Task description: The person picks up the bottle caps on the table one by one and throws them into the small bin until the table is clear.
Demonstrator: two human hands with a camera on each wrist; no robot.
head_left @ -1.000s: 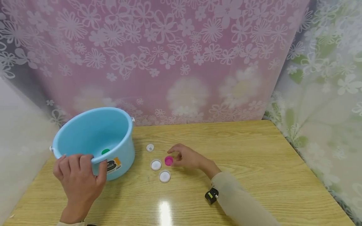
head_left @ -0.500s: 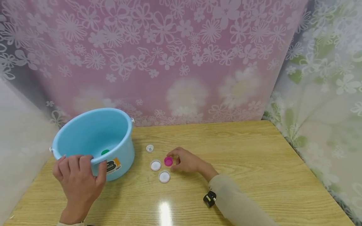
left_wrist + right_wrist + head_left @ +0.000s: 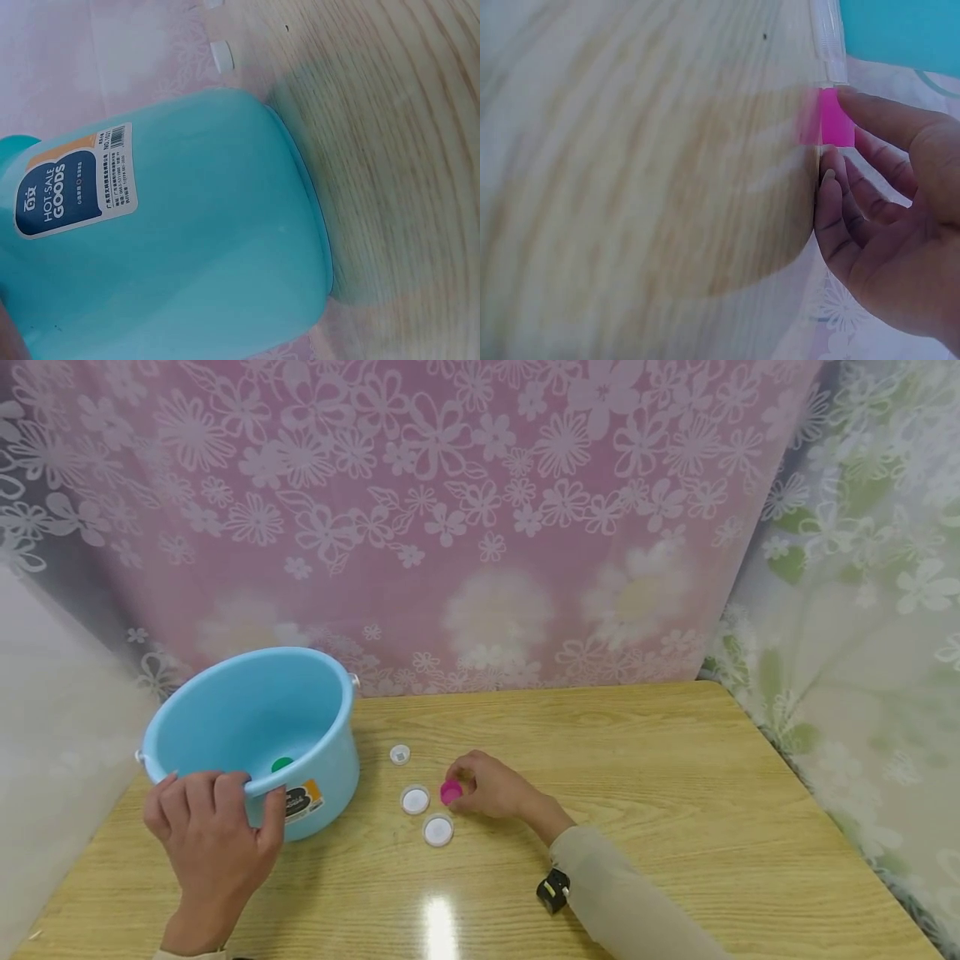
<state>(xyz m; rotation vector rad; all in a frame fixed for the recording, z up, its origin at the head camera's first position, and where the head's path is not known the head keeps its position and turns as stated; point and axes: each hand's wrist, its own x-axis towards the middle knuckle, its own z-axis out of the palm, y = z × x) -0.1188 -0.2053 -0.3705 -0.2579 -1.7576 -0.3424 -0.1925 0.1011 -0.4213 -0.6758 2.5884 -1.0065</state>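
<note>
My left hand (image 3: 217,835) grips the near rim of a light blue bucket (image 3: 330,777), fingers over the edge and thumb outside, beside its label (image 3: 75,180). Inside the bucket lies a green round thing (image 3: 282,764), only partly visible. A small bright pink bottle cap (image 3: 451,792) is on the table, pinched between the thumb and fingers of my right hand (image 3: 495,787). In the right wrist view the thumb meets one side of the pink cap (image 3: 838,118), and the fingers reach behind it. Part of the cap is hidden by the fingers in the head view.
Left of the pink cap lie two white round caps (image 3: 415,800) with clear rims, and a smaller white cap (image 3: 400,755) farther back. The wooden table (image 3: 637,735) ends at a pink flowered curtain (image 3: 495,527). A black wrist camera (image 3: 553,891) hangs below the right sleeve.
The right hand's thumb and fingers have closed in on the pink cap, which now looks slightly tilted. The left hand and bucket stay put.
</note>
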